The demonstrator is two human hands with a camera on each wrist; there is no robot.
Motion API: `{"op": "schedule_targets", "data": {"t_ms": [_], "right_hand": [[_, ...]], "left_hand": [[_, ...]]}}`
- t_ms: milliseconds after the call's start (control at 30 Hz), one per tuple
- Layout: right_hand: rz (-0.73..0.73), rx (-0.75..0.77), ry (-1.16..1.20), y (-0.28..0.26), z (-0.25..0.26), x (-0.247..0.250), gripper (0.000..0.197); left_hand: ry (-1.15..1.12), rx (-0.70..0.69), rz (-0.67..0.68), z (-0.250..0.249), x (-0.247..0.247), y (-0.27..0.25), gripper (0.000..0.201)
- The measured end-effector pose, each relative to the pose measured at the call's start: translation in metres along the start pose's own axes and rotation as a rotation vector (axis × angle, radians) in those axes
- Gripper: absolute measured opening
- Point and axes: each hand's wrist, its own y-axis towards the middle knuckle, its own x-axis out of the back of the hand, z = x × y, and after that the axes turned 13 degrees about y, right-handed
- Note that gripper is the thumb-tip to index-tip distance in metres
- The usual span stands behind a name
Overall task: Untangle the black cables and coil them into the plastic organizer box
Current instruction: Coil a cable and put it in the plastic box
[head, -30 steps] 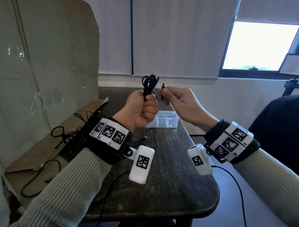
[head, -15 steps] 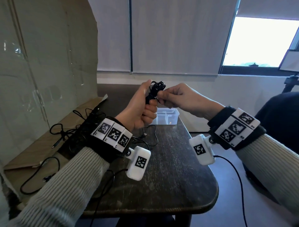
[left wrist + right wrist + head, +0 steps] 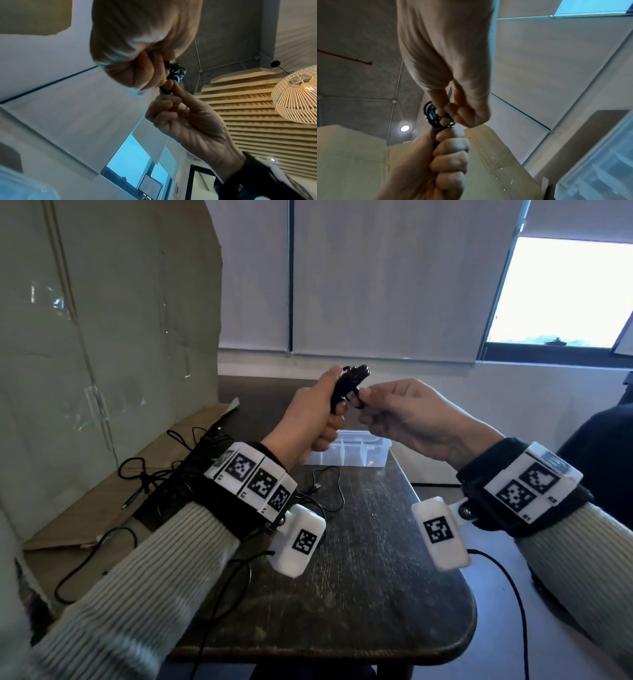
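I held the coil (image 3: 346, 386) upright in my left hand (image 3: 308, 422), fist wrapped round its lower part so the loops could not spring apart, and kept it raised above the box (image 3: 371, 451) rather than resting on anything, which left the top free to work on. My right hand (image 3: 407, 414) came in from the side with thumb and forefinger pinched on a strand at the coil's upper end; I judged this to be the loose tail being wound round the bundle to lock it, though the plug itself was hidden behind my fingers. The box sat open on the table (image 3: 376, 594) directly below the coil, its dividers visible, and I could not tell whether any compartment held anything. Nearer me than the box, another cable (image 3: 329, 491) lay slack on the table, and left of the box a tangle (image 3: 161, 474) of more cables sprawled over the cardboard (image 3: 68, 529), so most of the job remained.
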Motion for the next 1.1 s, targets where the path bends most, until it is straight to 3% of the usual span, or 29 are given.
{"op": "schedule_targets", "data": {"t_ms": [200, 367, 500, 667, 800, 900, 1033, 1100], "right_hand": [[-0.164, -0.008, -0.324, 0.000, 0.003, -0.001, 0.020], [-0.231, -0.114, -0.396, 0.001, 0.004, -0.002, 0.020], [-0.277, -0.208, -0.293, 0.002, 0.002, -0.003, 0.020], [-0.343, -0.333, 0.065, 0.004, -0.004, -0.008, 0.024], [-0.334, -0.196, 0.128, 0.001, -0.010, -0.009, 0.008], [-0.279, -0.036, -0.234, -0.001, -0.020, -0.007, 0.008], [-0.329, 0.265, -0.685, 0.000, -0.033, -0.001, 0.017], [-0.349, 0.318, -0.779, 0.000, -0.034, 0.001, 0.018]], "left_hand": [[0.381, -0.376, -0.169, 0.015, -0.003, 0.007, 0.049], [0.486, -0.511, -0.150, 0.023, -0.003, 0.011, 0.036], [0.583, -0.609, -0.166, 0.033, -0.005, 0.012, 0.039], [0.551, -0.637, -0.117, 0.042, -0.002, 0.020, 0.036], [0.443, -0.537, -0.076, 0.046, 0.000, 0.024, 0.032], [0.324, -0.470, -0.055, 0.049, -0.002, 0.026, 0.034], [0.189, -0.426, 0.022, 0.051, -0.005, 0.022, 0.031], [0.191, -0.422, 0.024, 0.050, -0.007, 0.020, 0.032]]}}
